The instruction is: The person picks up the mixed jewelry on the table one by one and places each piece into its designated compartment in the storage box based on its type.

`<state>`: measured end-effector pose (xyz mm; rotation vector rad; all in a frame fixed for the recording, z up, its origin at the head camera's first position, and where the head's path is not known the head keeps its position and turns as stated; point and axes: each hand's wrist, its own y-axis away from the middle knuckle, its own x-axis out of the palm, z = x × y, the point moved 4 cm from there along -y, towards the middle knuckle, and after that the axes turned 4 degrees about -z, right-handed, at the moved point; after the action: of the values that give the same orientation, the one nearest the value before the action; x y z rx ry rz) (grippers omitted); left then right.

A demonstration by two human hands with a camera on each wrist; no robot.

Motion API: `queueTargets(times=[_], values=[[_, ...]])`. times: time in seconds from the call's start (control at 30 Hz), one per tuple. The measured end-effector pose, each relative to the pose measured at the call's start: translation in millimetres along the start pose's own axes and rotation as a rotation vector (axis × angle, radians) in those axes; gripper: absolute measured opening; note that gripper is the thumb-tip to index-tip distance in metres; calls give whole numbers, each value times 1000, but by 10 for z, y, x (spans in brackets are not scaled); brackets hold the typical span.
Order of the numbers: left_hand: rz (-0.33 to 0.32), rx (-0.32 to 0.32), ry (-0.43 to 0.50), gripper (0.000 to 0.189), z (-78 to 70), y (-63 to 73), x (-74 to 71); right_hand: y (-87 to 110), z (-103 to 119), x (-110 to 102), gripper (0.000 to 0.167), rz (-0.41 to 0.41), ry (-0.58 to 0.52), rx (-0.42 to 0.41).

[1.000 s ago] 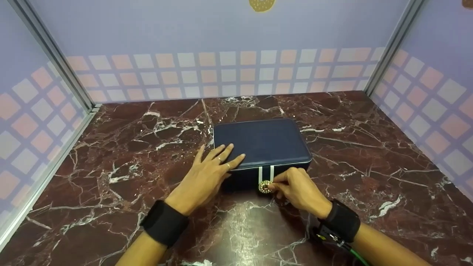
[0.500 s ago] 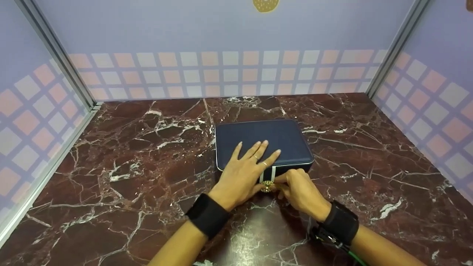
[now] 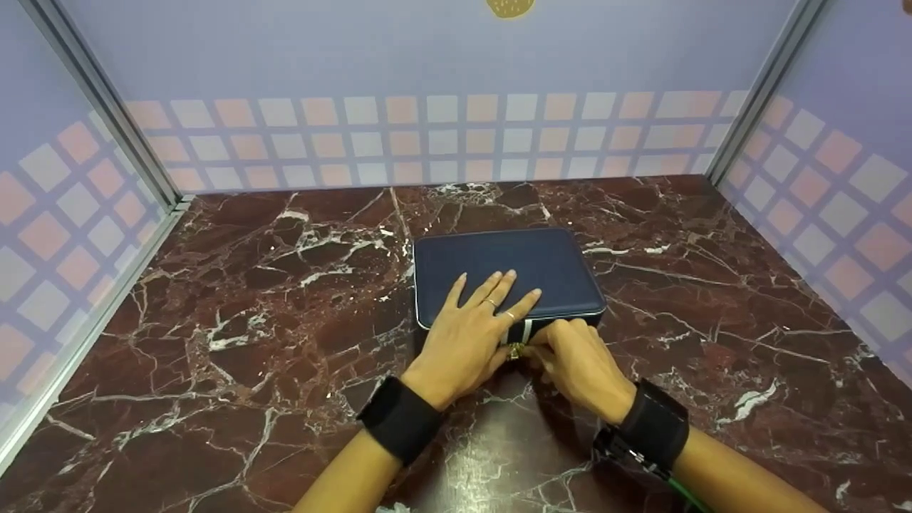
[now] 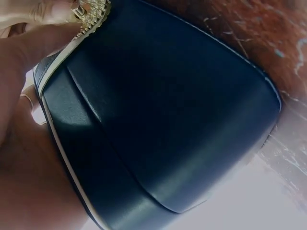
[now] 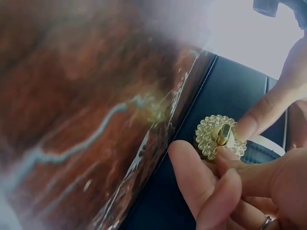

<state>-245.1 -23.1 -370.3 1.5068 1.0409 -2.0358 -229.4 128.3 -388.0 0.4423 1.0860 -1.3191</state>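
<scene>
A dark blue box with white piping lies on the table. Its front carries a strap with white edges and a round gold clasp ringed with clear stones, a turn knob at its centre. My left hand rests on the front of the lid, fingers straight and spread, its thumb touching the clasp's edge. From the other side my right hand, fingers curled, pinches the clasp at its knob and rim. In the head view the hands cover much of the clasp.
The table has a dark red marbled top with white veins. Panels with a tile pattern stand behind it and on both sides. A green cable trails from my right wristband.
My left hand has moved right along the lid's front, bringing its thumb to the clasp. The right hand stays at the clasp, which shows less of its face in the head view.
</scene>
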Motion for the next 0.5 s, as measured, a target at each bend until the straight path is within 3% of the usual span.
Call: queueTargets(times=[0.17, 0.3, 0.5], values=[[-7, -16, -5, 84, -1, 8, -3, 2, 39, 5, 19, -20, 44, 42], [-3, -24, -4, 85, -2, 3, -4, 21, 118, 35, 16, -2, 47, 25], [-15, -24, 18, 82, -10, -1, 2, -9, 220, 103, 29, -28, 158, 32]])
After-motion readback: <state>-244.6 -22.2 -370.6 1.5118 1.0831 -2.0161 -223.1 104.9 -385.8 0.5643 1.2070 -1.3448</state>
